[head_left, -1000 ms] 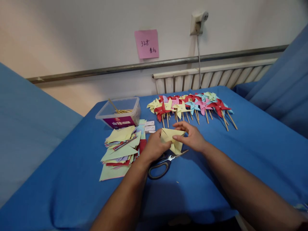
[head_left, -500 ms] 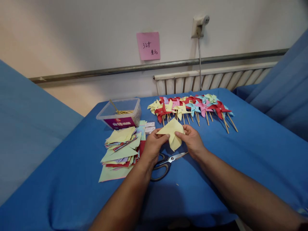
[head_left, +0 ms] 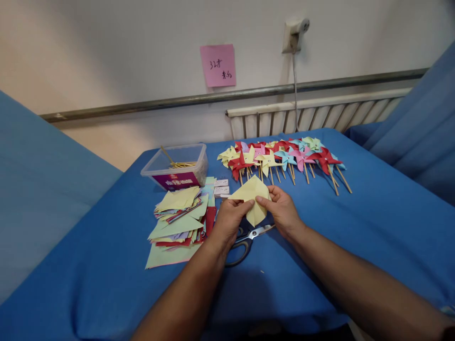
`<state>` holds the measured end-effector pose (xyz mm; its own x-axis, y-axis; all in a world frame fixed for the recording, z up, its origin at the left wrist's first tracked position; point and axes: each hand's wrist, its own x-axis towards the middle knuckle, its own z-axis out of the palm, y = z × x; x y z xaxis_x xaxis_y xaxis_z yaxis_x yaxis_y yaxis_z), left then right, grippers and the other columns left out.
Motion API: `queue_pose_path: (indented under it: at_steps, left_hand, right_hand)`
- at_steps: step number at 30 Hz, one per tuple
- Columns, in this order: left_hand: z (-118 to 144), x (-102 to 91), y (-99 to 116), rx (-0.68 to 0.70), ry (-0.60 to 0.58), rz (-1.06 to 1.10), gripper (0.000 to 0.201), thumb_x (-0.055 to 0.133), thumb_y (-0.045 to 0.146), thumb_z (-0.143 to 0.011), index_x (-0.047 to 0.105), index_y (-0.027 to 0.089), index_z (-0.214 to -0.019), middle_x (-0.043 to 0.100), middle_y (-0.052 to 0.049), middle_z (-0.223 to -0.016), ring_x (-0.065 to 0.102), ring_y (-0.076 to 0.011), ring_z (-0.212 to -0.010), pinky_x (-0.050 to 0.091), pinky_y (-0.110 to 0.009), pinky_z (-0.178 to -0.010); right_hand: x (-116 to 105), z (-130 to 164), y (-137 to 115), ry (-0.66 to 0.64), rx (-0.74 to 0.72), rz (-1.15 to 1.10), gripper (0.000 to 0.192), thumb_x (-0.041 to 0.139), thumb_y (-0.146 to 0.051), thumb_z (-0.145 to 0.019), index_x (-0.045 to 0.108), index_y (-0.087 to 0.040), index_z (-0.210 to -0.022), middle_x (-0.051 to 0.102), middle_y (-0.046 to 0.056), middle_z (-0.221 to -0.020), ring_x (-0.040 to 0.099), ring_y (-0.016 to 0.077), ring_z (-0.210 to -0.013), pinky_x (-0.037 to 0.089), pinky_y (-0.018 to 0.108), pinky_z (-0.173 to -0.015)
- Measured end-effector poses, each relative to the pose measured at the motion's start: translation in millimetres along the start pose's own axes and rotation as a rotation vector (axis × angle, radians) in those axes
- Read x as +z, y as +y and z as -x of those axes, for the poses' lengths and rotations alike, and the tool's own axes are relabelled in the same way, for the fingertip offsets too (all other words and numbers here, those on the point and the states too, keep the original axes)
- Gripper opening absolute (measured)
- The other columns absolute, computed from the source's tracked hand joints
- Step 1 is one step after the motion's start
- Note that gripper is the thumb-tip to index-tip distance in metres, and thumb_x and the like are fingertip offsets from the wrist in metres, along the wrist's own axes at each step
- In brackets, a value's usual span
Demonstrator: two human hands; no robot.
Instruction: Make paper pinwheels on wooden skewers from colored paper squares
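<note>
A pale yellow paper sheet (head_left: 251, 190), cut and partly folded toward its middle, is held up above the table by both hands. My left hand (head_left: 232, 215) grips its left side, with the thumb pressed near the centre. On the right side, my right hand (head_left: 283, 208) pinches the same paper, its thumb close to the left thumb. Black-handled scissors (head_left: 253, 235) lie partly open on the blue cloth just below; my left hand hides part of their handles. My fingers behind the paper are hidden.
Stacked coloured paper (head_left: 179, 222) lies to the left, with a clear plastic tub (head_left: 174, 163) of wooden sticks behind it. Small white boxes (head_left: 221, 190) stand beside the stack. Finished paper pinwheels (head_left: 280, 158) on sticks fill the back right. A blue cloth (head_left: 355, 237) covers the table.
My left thumb has moved right, nearer the paper's centre and the right thumb. The paper has shifted slightly left and turned a little. The rest of the table looks the same.
</note>
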<state>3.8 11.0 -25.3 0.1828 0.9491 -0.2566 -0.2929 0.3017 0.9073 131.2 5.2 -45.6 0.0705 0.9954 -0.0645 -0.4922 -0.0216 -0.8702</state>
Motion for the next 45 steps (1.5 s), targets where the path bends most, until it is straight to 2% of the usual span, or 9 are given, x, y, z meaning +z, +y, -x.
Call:
queue_pose_path:
  at_steps: [4,9,12,15,19,24,29,37,45]
  left_hand:
    - [-0.2,-2.1,1.9,0.026,0.041,0.025,0.043,0.081,0.028,-0.058,0.072,0.008,-0.095,0.074,-0.012,-0.082,0.069,-0.0238,-0.072,0.053,-0.033,-0.070]
    - [-0.9,-6.8,15.2,0.049,0.065,0.148,0.034,0.076,0.021,-0.064,0.071,0.008,-0.095,0.075,-0.013,-0.086,0.070,-0.0231,-0.076,0.053,-0.033,-0.076]
    - [-1.6,-9.6,21.5,0.082,0.060,0.192,0.027,0.075,0.019,-0.064,0.072,0.008,-0.089,0.075,-0.012,-0.086,0.070,-0.0226,-0.077,0.053,-0.033,-0.079]
    - [-1.6,-10.5,22.1,0.102,0.074,0.201,0.023,0.076,0.018,-0.063,0.072,0.009,-0.083,0.075,-0.011,-0.084,0.069,-0.0210,-0.075,0.052,-0.030,-0.078]
    - [-0.3,-8.8,18.9,0.090,0.030,0.176,0.022,0.074,0.019,-0.066,0.072,0.009,-0.085,0.075,-0.010,-0.084,0.069,-0.0212,-0.076,0.051,-0.030,-0.075]
    - [0.2,-5.5,17.9,0.073,0.026,0.190,0.035,0.078,0.020,-0.061,0.071,0.010,-0.093,0.074,-0.011,-0.092,0.068,-0.0238,-0.091,0.049,-0.033,-0.085]
    - [-0.7,-5.3,17.6,0.076,0.014,0.174,0.036,0.079,0.024,-0.059,0.071,0.010,-0.091,0.074,-0.010,-0.088,0.068,-0.0242,-0.090,0.048,-0.034,-0.086]
    - [-2.4,-8.9,17.4,0.099,-0.005,0.147,0.033,0.077,0.023,-0.062,0.071,0.009,-0.091,0.074,-0.012,-0.089,0.069,-0.0249,-0.083,0.050,-0.035,-0.082]
    - [-1.4,-7.4,16.0,0.089,-0.022,0.123,0.034,0.074,0.020,-0.063,0.071,0.009,-0.095,0.074,-0.011,-0.091,0.069,-0.0230,-0.081,0.050,-0.034,-0.079]
  right_hand:
    - [-2.2,-1.4,1.5,-0.019,-0.100,0.087,0.041,0.075,-0.034,-0.067,0.057,-0.020,-0.101,0.070,0.005,-0.096,0.066,0.0198,-0.084,0.053,0.034,-0.075]
    - [-9.1,1.4,-2.7,-0.049,-0.452,0.472,0.051,0.058,-0.016,-0.077,0.049,-0.027,-0.126,0.049,0.009,-0.135,0.055,0.0229,-0.112,0.048,0.042,-0.091]
    - [-9.0,6.7,-7.3,-0.131,-0.639,0.703,0.052,0.052,-0.006,-0.074,0.056,-0.030,-0.119,0.035,0.005,-0.144,0.044,0.0252,-0.126,0.041,0.048,-0.101]
    - [-6.6,10.8,-9.9,-0.216,-0.726,0.822,0.045,0.054,-0.005,-0.075,0.062,-0.031,-0.111,0.027,0.002,-0.149,0.037,0.0271,-0.132,0.036,0.051,-0.106]
    - [-7.0,10.1,-10.9,-0.250,-0.776,0.876,0.030,0.064,-0.013,-0.076,0.066,-0.028,-0.102,0.028,0.003,-0.148,0.032,0.0296,-0.135,0.033,0.051,-0.107]
    - [-9.6,6.3,-12.4,-0.235,-0.770,0.845,0.012,0.069,-0.026,-0.078,0.069,-0.026,-0.090,0.036,0.005,-0.142,0.039,0.0288,-0.130,0.037,0.048,-0.104]
    - [-10.9,5.1,-14.8,-0.264,-0.832,0.941,0.016,0.068,-0.028,-0.080,0.069,-0.028,-0.095,0.034,0.003,-0.144,0.037,0.0294,-0.131,0.035,0.051,-0.105]
    - [-16.6,3.5,-24.6,-0.326,-0.961,1.151,0.031,0.062,-0.013,-0.078,0.068,-0.034,-0.100,0.031,-0.003,-0.149,0.032,0.0316,-0.133,0.030,0.054,-0.107]
    - [-15.3,1.7,-21.3,-0.346,-0.925,1.113,0.009,0.066,-0.031,-0.081,0.070,-0.028,-0.089,0.041,0.003,-0.141,0.036,0.0297,-0.130,0.033,0.052,-0.105]
